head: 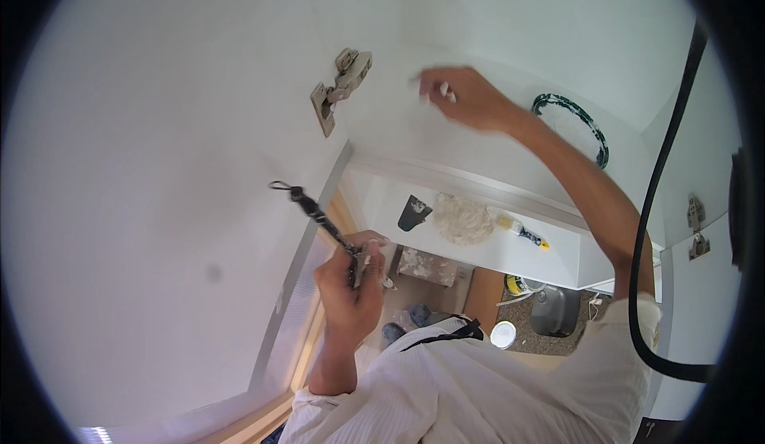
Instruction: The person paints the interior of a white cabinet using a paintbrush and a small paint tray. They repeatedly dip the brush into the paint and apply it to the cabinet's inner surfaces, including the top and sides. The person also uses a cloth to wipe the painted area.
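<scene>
My left hand (352,283) grips a slim tool with a paint-speckled black handle (323,220) and a hanging loop. The tool's other end is mostly hidden in my fingers. Inside the white cabinet, my right hand (457,94) is raised near the panel, slightly blurred, with bent fingers. A small white patch shows between thumb and fingers; whether it is something held is unclear. On the white ledge below lie a dark spreader blade (414,213) with white residue, a round off-white fluffy pad (463,218), and a paintbrush (523,232) with a blue and yellow handle.
A metal hinge (340,91) joins the door at left. Behind my right forearm lies a green-rimmed, white-smeared lid (571,127). A black cable (657,193) hangs at right. Below are a sink (554,311), a paint bucket (515,284), a white lid (503,334) and a paint-spattered step (427,265).
</scene>
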Tool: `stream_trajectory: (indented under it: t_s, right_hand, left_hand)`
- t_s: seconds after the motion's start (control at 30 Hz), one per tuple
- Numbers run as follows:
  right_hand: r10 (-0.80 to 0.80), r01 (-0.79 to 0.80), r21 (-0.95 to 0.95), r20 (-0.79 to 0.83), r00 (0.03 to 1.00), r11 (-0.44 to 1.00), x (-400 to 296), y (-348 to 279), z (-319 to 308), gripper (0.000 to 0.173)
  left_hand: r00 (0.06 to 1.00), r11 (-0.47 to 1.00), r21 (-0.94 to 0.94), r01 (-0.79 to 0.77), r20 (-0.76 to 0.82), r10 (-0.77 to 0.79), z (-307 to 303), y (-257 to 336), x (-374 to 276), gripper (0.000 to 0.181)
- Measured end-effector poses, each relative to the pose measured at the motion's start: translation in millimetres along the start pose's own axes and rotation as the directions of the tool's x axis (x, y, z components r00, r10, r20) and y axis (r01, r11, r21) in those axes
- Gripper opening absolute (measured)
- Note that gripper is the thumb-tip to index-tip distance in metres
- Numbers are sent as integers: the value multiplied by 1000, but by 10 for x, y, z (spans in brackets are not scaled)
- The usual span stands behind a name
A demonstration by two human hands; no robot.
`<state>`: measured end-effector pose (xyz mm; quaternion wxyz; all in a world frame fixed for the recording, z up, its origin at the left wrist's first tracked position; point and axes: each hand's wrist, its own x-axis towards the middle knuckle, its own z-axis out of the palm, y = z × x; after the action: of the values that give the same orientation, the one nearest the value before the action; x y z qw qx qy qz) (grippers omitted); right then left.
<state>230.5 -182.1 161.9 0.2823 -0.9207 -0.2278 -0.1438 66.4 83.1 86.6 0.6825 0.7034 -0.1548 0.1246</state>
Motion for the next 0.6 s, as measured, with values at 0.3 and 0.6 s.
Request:
stream_trajectory:
  t_s: [0.3, 0.6]
  right_hand:
    - [506, -474, -403, -30, 862, 783, 1169, 931, 541, 49]
    - [487, -475, -263, -22, 873, 840, 1055, 728, 556, 40]
  left_hand:
    - [983, 967, 214, 136, 93, -159, -193, -248, -365, 27]
    - [985, 976, 160, 150, 64, -162, -201, -266, -427, 19]
